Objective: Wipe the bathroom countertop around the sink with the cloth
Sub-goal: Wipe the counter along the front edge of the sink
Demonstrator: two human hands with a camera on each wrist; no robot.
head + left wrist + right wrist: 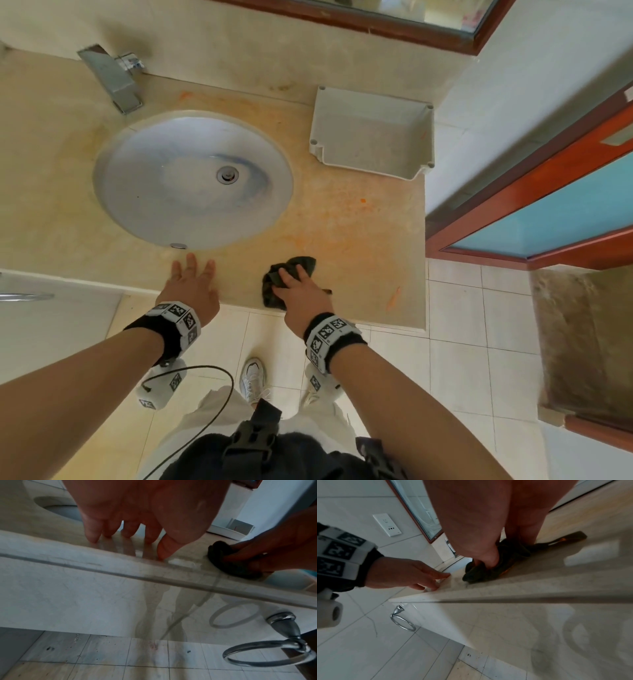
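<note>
- Head view: the right hand (301,291) clenched the dark cloth (286,274) against the counter (359,233), with the cloth bunched under and ahead of the grip, beside the sink (191,178). The left hand (191,284) lay flat, fingers released.
- Left wrist view: straight fingers (91,534) touched the counter's edge.
- Right wrist view: the cloth (488,572) spilled beneath the curled fingers.

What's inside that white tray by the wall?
The white tray near the wall shows only its bare, slightly dusty grey bottom in the head view; nothing lies in it. Its near wall hides a thin strip of the floor behind it.
</note>
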